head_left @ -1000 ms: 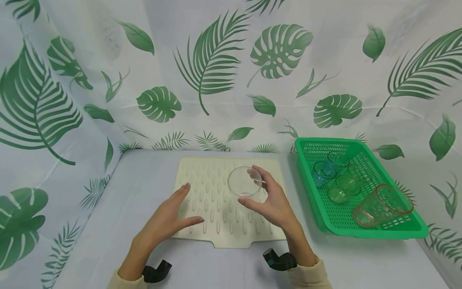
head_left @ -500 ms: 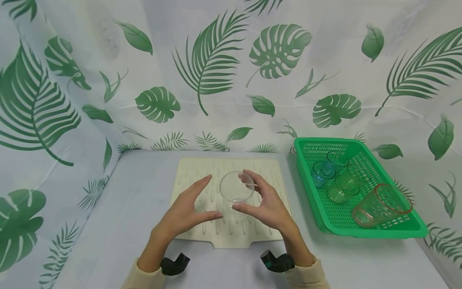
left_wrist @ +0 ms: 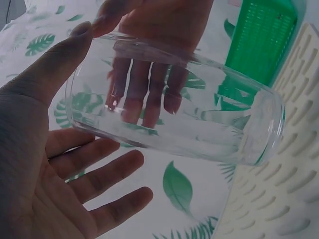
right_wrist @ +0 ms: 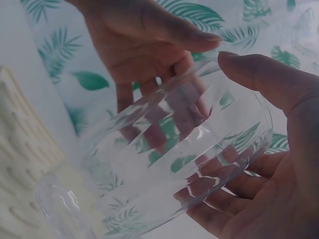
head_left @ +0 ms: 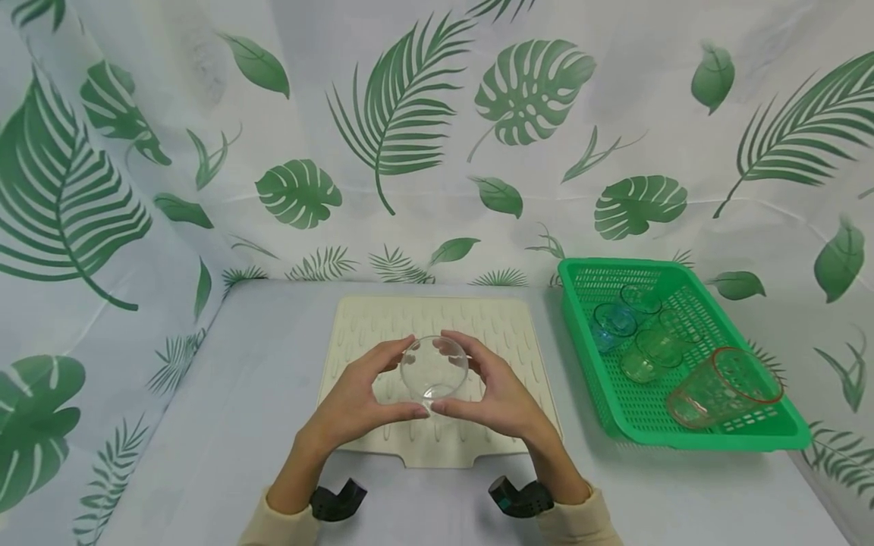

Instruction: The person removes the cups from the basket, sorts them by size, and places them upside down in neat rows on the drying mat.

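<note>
A clear drinking glass [head_left: 434, 370] is held upright above the ribbed cream draining mat [head_left: 437, 447], between both hands. My left hand [head_left: 355, 398] curves round its left side, with the thumb near the rim. From the right, my right hand [head_left: 498, 394] grips the same glass, its thumb tip close to the left thumb. In the left wrist view, the glass [left_wrist: 199, 119] shows the other hand's fingers through its wall. The right wrist view shows the glass [right_wrist: 159, 149] with its base away from the palms, over the mat.
A green plastic basket [head_left: 614, 434] stands to the right of the mat. Inside are blue-tinted glasses [head_left: 610, 330], green-tinted glasses [head_left: 649, 356] and a large red-rimmed glass [head_left: 724, 390] lying tilted. A leaf-print cloth [head_left: 423, 167] hangs behind the pale table [head_left: 253, 364].
My right hand has brought the glass left and nearer to me. My left hand has moved right and in, from standing apart to holding the glass.
</note>
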`<state>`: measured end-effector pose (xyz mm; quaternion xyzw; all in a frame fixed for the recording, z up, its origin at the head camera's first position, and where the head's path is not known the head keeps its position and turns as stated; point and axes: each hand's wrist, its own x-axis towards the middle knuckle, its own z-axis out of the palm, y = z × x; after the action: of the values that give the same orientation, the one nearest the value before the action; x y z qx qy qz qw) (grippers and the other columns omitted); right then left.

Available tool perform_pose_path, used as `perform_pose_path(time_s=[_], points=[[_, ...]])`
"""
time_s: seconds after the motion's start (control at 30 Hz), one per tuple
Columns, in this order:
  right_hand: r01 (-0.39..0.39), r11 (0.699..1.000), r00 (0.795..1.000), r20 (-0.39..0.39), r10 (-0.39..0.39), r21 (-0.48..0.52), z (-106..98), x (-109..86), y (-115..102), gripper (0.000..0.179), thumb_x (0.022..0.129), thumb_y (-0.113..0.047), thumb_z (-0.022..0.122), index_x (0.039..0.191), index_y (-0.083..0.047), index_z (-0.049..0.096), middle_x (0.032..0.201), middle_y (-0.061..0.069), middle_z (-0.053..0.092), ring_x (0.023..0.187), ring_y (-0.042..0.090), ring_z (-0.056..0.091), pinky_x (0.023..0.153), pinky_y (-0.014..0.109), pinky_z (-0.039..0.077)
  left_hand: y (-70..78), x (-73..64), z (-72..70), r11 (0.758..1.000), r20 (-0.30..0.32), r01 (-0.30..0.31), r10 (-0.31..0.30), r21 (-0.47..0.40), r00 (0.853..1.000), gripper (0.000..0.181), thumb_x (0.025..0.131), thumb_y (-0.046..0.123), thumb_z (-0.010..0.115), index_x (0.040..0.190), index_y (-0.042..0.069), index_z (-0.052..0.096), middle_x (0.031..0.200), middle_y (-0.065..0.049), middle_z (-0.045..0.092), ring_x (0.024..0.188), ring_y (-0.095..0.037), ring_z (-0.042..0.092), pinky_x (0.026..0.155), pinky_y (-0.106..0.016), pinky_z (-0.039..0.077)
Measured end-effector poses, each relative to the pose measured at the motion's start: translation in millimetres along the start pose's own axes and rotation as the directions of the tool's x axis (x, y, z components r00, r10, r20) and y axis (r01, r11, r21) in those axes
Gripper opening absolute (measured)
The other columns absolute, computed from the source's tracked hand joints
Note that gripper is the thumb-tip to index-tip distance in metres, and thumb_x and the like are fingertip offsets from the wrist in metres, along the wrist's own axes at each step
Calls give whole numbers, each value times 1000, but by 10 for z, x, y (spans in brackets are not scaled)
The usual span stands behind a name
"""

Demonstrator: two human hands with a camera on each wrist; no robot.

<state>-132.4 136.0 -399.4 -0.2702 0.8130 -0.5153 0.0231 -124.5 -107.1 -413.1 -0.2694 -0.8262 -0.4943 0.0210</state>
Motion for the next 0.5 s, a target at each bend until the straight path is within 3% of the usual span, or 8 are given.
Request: perform_pose_path(time_s=[0.37, 0.5], points=[[76, 993, 994, 71, -82, 88, 21, 1, -3, 82, 81, -10, 82, 152, -17, 40, 145, 9, 57, 134, 29, 54, 112, 46, 47, -9, -10, -1, 998, 3, -40, 40, -40, 999, 87, 77, 31, 88, 152, 21, 43, 140, -1, 58, 122, -17, 61, 103, -48, 53], [81, 989, 990, 101, -94, 121, 22, 4, -2, 82, 81, -8, 81, 152, -17, 40, 145, 9, 56, 134, 29, 54, 112, 48, 46, -15, -18, -4, 997, -2, -59, 59, -46, 998, 86, 75, 28, 89, 150, 21, 46, 136, -2, 59, 118, -16, 60, 100, -51, 54]])
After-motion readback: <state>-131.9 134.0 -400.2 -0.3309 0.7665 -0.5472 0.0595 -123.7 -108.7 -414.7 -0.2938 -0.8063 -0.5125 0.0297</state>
